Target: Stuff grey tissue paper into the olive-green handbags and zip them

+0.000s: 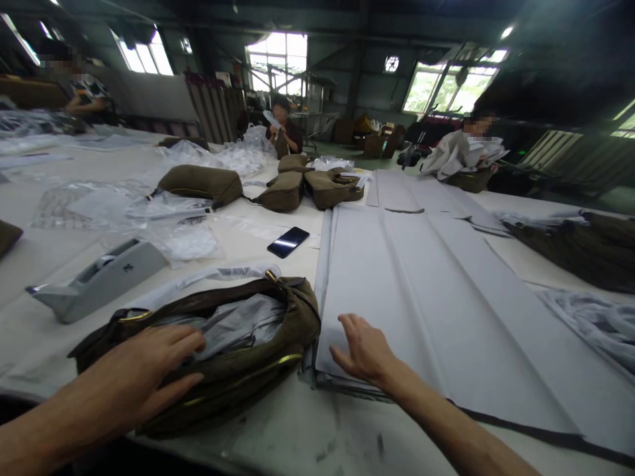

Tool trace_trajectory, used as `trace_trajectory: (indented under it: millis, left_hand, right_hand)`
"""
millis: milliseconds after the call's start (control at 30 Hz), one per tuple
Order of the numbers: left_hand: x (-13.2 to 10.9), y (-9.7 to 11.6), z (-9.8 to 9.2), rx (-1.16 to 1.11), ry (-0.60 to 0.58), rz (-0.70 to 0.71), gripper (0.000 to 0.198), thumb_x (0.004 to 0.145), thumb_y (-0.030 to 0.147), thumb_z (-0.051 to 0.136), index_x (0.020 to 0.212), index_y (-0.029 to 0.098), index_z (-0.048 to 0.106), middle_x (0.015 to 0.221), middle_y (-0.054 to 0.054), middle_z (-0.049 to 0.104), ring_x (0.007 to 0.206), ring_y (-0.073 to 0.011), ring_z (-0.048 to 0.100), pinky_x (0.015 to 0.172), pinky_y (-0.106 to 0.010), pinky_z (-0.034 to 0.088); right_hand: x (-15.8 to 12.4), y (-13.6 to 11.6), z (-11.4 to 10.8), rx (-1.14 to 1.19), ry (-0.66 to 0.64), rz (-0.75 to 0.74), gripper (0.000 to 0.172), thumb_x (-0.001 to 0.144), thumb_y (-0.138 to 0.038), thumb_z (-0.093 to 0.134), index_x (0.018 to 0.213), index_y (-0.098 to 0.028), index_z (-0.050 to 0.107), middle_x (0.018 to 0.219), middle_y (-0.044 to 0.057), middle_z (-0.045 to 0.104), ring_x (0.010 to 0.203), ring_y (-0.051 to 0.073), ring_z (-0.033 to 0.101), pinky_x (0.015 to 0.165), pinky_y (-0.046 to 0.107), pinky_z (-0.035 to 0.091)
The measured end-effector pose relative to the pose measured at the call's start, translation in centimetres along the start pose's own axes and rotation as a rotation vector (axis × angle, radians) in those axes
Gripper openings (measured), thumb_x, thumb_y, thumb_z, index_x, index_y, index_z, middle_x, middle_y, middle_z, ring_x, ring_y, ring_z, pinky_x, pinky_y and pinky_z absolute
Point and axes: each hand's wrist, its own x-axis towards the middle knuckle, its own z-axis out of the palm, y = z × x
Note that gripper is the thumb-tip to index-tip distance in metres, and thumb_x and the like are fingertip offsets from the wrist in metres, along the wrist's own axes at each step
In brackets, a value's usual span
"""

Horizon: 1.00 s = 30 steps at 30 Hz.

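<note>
A: Left hand?
B: Flat on the olive bag at the near table edge, fingers spread and relaxed, tips at the open top where grey paper stuffing shows. Pressing, not gripping anything.
A: Right hand?
B: Open, fingers loose and slightly spread, palm down on the near corner of the stack of grey paper sheets, just right of the bag. Can't tell if it's pinching a sheet; looks like only resting.
A: Bag position?
B: Lying on its side on the white table, zipper open, touching the paper stack's left edge.
A: Around it?
B: Tape dispenser to the left, near. Phone behind the bag, screen dark. More olive bags farther back, clear plastic wrap beside them.
A: Others?
B: Three people at the far side, well apart.
</note>
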Motion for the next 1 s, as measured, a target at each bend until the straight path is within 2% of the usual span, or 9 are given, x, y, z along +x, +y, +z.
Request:
trace_trajectory:
  millis: [100,200,333,433,500,633,733,800,1000]
  left_hand:
    - [1.6,3.4,-0.2,0.072,0.169,0.138,0.028,0.081,0.038,0.059,0.104,0.023,0.060,0.105,-0.003,0.065,0.095,-0.0203,0.061,0.085,-0.029,0.047]
    - [3.4,8.3,0.8,-0.074,0.208,0.279,0.023,0.081,0.029,0.060,0.102,0.022,0.057,0.097,-0.001,0.065,0.090,-0.0143,0.061,0.082,-0.019,0.046]
    - [5.0,14.1,5.0,-0.403,0.143,0.268,0.017,0.081,0.017,0.056,0.098,0.021,0.053,0.089,-0.002,0.064,0.084,-0.0125,0.060,0.080,-0.017,0.046]
    - [6.2,16.5,8.9,-0.634,0.146,0.215,0.014,0.084,0.016,0.049,0.097,0.021,0.051,0.086,-0.002,0.062,0.081,-0.0132,0.060,0.075,-0.020,0.047]
    - [7.0,17.4,10.6,-0.726,0.056,0.163,0.011,0.086,0.018,0.046,0.094,0.020,0.052,0.084,-0.003,0.061,0.080,-0.0140,0.059,0.072,-0.021,0.046]
    - [8.2,18.1,11.5,-0.780,-0.149,0.011,0.012,0.087,0.025,0.046,0.088,0.019,0.056,0.083,-0.006,0.061,0.080,-0.0161,0.059,0.072,-0.022,0.044]
    - [8.1,18.1,11.6,-0.832,-0.123,-0.126,0.017,0.087,0.031,0.046,0.085,0.020,0.058,0.078,-0.005,0.061,0.075,-0.0166,0.058,0.069,-0.023,0.042]
    - [7.9,18.0,11.9,-0.878,-0.078,-0.226,0.021,0.087,0.035,0.046,0.081,0.020,0.059,0.075,-0.004,0.060,0.072,-0.0163,0.057,0.068,-0.023,0.041]
    - [9.9,18.5,12.0,-1.139,-0.091,-0.466,0.031,0.082,0.048,0.052,0.082,0.019,0.063,0.077,-0.004,0.060,0.076,-0.0178,0.057,0.070,-0.024,0.043]
  right_hand:
    - [0.5,0.8,4.2,-0.104,-0.220,0.095,0.027,0.072,-0.019,0.054,0.097,-0.009,0.060,0.097,0.017,0.061,0.090,0.030,0.057,0.066,0.035,0.045]
    - [1.4,2.2,5.2,-0.064,-0.233,0.086,0.020,0.072,-0.010,0.050,0.087,-0.012,0.063,0.090,0.014,0.064,0.083,0.025,0.060,0.066,0.031,0.043]
    - [0.9,4.9,4.1,0.012,-0.183,0.092,0.014,0.078,-0.017,0.048,0.084,-0.016,0.060,0.087,0.006,0.064,0.078,0.018,0.059,0.068,0.026,0.042]
    - [0.7,4.8,4.0,0.064,-0.071,0.125,0.027,0.079,-0.031,0.052,0.100,-0.016,0.057,0.102,0.010,0.059,0.094,0.022,0.054,0.075,0.029,0.043]
    - [1.3,3.8,4.4,0.106,-0.065,0.169,0.036,0.072,-0.032,0.057,0.103,-0.012,0.056,0.105,0.016,0.057,0.097,0.030,0.052,0.074,0.036,0.043]
    - [3.3,3.5,5.1,0.270,-0.146,0.176,0.020,0.065,-0.014,0.054,0.083,-0.010,0.061,0.085,0.014,0.061,0.077,0.026,0.056,0.068,0.036,0.041]
    - [3.8,5.8,5.5,0.468,-0.120,0.149,0.005,0.064,-0.015,0.051,0.063,-0.015,0.055,0.065,0.003,0.055,0.066,0.017,0.051,0.062,0.027,0.037]
    - [3.7,7.6,5.8,0.626,-0.116,0.148,0.008,0.065,-0.017,0.047,0.058,-0.016,0.051,0.056,-0.002,0.046,0.058,0.012,0.045,0.055,0.022,0.033]
    - [2.8,9.9,6.1,0.979,-0.100,0.172,0.012,0.065,-0.025,0.041,0.060,-0.016,0.048,0.054,-0.005,0.040,0.052,0.009,0.036,0.048,0.019,0.029]
